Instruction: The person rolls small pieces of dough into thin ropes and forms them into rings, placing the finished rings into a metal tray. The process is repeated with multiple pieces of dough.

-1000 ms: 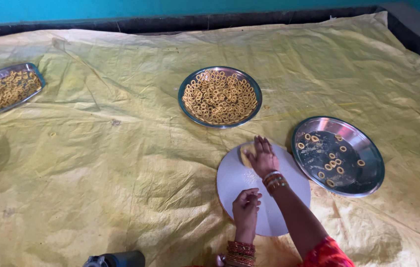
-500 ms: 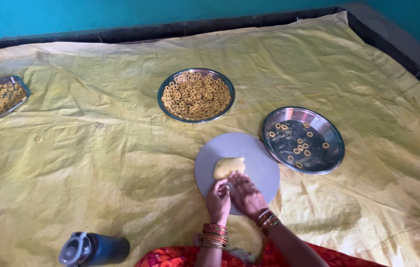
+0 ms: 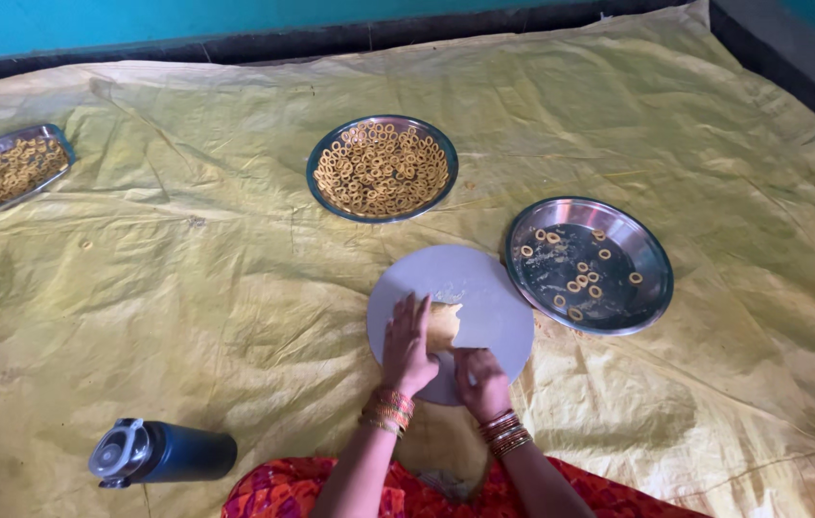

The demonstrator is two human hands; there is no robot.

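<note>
Left hand (image 3: 409,345) on dough (image 3: 443,324); round board (image 3: 484,288) rim beside plate (image 3: 652,288)

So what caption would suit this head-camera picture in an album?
Left hand on a dough lump and right hand on a round board, beside plates of small rings.

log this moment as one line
left hand: flat on dough lump | right hand: on round board | near: plate of rings, steel plate

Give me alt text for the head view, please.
Both hands, left hand and right hand, press a lump of dough on a round grey board, on a yellow sheet with steel plates of dough rings.
</note>
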